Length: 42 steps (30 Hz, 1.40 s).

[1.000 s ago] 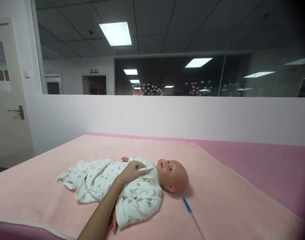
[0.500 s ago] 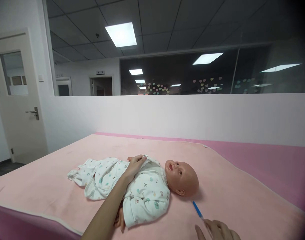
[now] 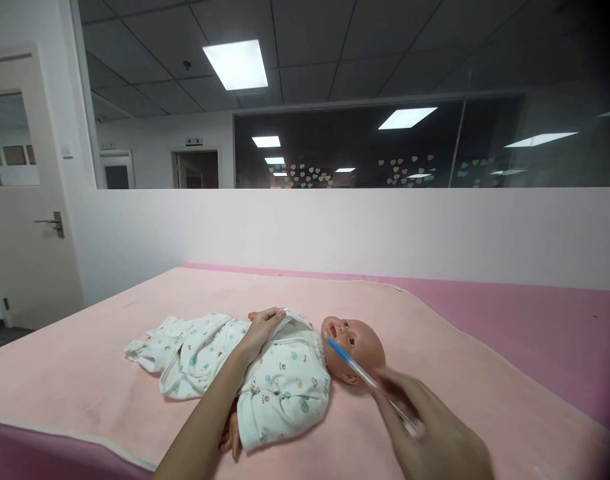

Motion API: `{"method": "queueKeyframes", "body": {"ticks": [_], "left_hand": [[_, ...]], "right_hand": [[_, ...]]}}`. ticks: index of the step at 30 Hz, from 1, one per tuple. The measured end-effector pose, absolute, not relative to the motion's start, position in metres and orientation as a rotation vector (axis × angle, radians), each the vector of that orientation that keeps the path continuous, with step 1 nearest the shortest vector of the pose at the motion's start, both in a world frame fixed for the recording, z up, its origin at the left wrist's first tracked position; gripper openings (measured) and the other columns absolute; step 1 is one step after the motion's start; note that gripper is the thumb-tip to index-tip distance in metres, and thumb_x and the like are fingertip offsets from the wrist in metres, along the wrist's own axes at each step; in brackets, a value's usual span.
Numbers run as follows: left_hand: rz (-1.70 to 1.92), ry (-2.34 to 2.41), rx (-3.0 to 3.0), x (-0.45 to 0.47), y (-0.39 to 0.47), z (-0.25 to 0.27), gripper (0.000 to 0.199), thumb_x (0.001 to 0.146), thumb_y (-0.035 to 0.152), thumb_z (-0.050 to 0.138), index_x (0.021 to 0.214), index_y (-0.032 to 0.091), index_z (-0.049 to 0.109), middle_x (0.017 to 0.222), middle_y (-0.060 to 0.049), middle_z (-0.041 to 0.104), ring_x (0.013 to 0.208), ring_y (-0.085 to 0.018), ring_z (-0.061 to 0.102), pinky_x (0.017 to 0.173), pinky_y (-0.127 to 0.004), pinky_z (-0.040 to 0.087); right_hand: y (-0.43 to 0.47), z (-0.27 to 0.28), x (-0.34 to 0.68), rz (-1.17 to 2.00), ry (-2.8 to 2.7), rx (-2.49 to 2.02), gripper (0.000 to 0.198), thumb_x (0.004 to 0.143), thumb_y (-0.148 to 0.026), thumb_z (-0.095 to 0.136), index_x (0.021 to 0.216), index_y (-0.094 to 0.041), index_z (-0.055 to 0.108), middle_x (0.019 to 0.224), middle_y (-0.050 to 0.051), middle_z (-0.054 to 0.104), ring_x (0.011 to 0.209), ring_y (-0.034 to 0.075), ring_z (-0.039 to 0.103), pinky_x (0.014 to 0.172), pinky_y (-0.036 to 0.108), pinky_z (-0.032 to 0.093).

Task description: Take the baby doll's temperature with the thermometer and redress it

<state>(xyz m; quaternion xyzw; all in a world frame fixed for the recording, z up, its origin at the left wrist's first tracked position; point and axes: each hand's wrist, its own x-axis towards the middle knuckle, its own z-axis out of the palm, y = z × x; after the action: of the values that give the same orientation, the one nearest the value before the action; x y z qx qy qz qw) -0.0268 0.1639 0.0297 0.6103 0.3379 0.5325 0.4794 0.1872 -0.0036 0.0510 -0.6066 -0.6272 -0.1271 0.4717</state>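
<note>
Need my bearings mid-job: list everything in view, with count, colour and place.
Doll: 1, brown, lying mid-sheet
Outfit: 1, white with print, on the doll
Stick: 1, clear with blue end, before the doll's head
Sheet: 1, pale pink, under the doll
Base: 1, darker pink, beneath the sheet
Wall: white, behind
Door: 1, off-white, far left
Window: 1, dark, beyond the wall
Hearts: many, pastel, low across the window
Far doorways: 2, dark within, left of the window
Ceiling: grey, top
Lights: several, white, above
Left hand: 1, bare, on the outfit's front
Right hand: 1, bare, holding the stick
</note>
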Motion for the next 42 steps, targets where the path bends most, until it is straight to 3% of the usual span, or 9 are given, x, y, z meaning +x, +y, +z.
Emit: {"method": "queueKeyframes", "body": {"ticks": [3, 8, 15, 20, 24, 28, 30, 37, 42], "left_hand": [[1.308, 0.805, 1.480, -0.027, 0.162, 0.031, 0.037, 0.072, 0.050, 0.055, 0.080, 0.014, 0.061, 0.080, -0.004, 0.062, 0.079, -0.016, 0.054, 0.071, -0.025, 0.040], [1.296, 0.753, 1.440, -0.026, 0.160, 0.035, 0.035, 0.071, 0.048, 0.058, 0.078, 0.013, 0.060, 0.077, -0.004, 0.062, 0.077, -0.016, 0.055, 0.070, -0.024, 0.040], [1.324, 0.749, 1.436, -0.022, 0.162, 0.032, 0.032, 0.070, 0.045, 0.059, 0.070, 0.013, 0.060, 0.068, -0.002, 0.062, 0.067, -0.013, 0.055, 0.067, -0.024, 0.041], [1.580, 0.815, 1.331, -0.037, 0.178, 0.040, 0.037, 0.073, 0.050, 0.051, 0.074, 0.014, 0.059, 0.087, -0.008, 0.063, 0.087, -0.018, 0.056, 0.075, -0.026, 0.044], [1.745, 0.994, 1.306, -0.047, 0.202, 0.055, 0.045, 0.075, 0.055, 0.042, 0.091, 0.015, 0.056, 0.098, -0.012, 0.062, 0.097, -0.022, 0.055, 0.080, -0.031, 0.044], [1.384, 1.539, 1.853, -0.039, 0.221, 0.042, 0.052, 0.083, 0.050, 0.017, 0.111, 0.018, 0.047, 0.111, -0.010, 0.059, 0.106, -0.020, 0.051, 0.087, -0.033, 0.039], [1.156, 1.656, 1.981, -0.035, 0.223, 0.029, 0.048, 0.083, 0.050, 0.023, 0.106, 0.020, 0.052, 0.107, -0.010, 0.061, 0.103, -0.022, 0.053, 0.088, -0.035, 0.037], [0.831, 1.887, 2.077, -0.041, 0.210, 0.014, 0.048, 0.076, 0.054, 0.034, 0.074, 0.018, 0.064, 0.087, -0.015, 0.065, 0.102, -0.032, 0.050, 0.088, -0.042, 0.032], [0.740, 1.917, 2.135, -0.044, 0.204, 0.020, 0.053, 0.075, 0.057, 0.030, 0.075, 0.017, 0.063, 0.093, -0.017, 0.063, 0.100, -0.033, 0.051, 0.085, -0.040, 0.034]], "right_hand": [[0.039, 0.089, 0.148, -0.204, -1.819, -1.481, 0.013, 0.081, -0.019, 0.043, 0.089, -0.023, 0.053, 0.083, 0.003, 0.063, 0.079, 0.016, 0.059, 0.061, 0.023, 0.040], [0.120, 0.097, 0.107, -0.294, -2.224, -1.760, 0.026, 0.077, -0.001, 0.037, 0.096, -0.015, 0.049, 0.081, 0.007, 0.060, 0.071, 0.016, 0.058, 0.053, 0.022, 0.034], [0.168, 0.077, 0.091, -0.350, -2.307, -1.786, 0.023, 0.078, -0.006, 0.041, 0.097, -0.010, 0.053, 0.097, 0.013, 0.057, 0.083, 0.021, 0.059, 0.059, 0.026, 0.039], [0.160, 0.084, 0.112, -0.408, -2.409, -1.714, 0.015, 0.076, -0.008, 0.046, 0.078, -0.013, 0.060, 0.080, 0.009, 0.060, 0.072, 0.019, 0.058, 0.056, 0.026, 0.037], [0.136, 0.082, 0.132, -0.574, -2.496, -1.470, 0.018, 0.072, -0.004, 0.045, 0.071, -0.014, 0.061, 0.081, 0.008, 0.058, 0.082, 0.021, 0.052, 0.063, 0.029, 0.038], [0.111, 0.061, 0.142, -0.681, -2.536, -1.239, 0.017, 0.070, -0.007, 0.047, 0.064, -0.015, 0.061, 0.085, 0.008, 0.057, 0.093, 0.024, 0.046, 0.087, 0.044, 0.031], [0.100, 0.053, 0.145, -0.658, -2.533, -1.203, 0.015, 0.070, -0.011, 0.047, 0.066, -0.015, 0.061, 0.095, 0.009, 0.056, 0.102, 0.026, 0.042, 0.094, 0.051, 0.022], [0.107, 0.073, 0.196, -0.274, -1.986, -1.148, 0.023, 0.080, -0.023, 0.039, 0.074, -0.020, 0.061, 0.100, 0.005, 0.058, 0.100, 0.019, 0.047, 0.096, 0.039, 0.027], [0.165, 0.058, 0.251, 0.482, -1.376, -1.280, 0.037, 0.072, -0.047, 0.046, 0.088, -0.017, 0.058, 0.096, 0.009, 0.061, 0.093, 0.022, 0.054, 0.086, 0.037, 0.041]]}}
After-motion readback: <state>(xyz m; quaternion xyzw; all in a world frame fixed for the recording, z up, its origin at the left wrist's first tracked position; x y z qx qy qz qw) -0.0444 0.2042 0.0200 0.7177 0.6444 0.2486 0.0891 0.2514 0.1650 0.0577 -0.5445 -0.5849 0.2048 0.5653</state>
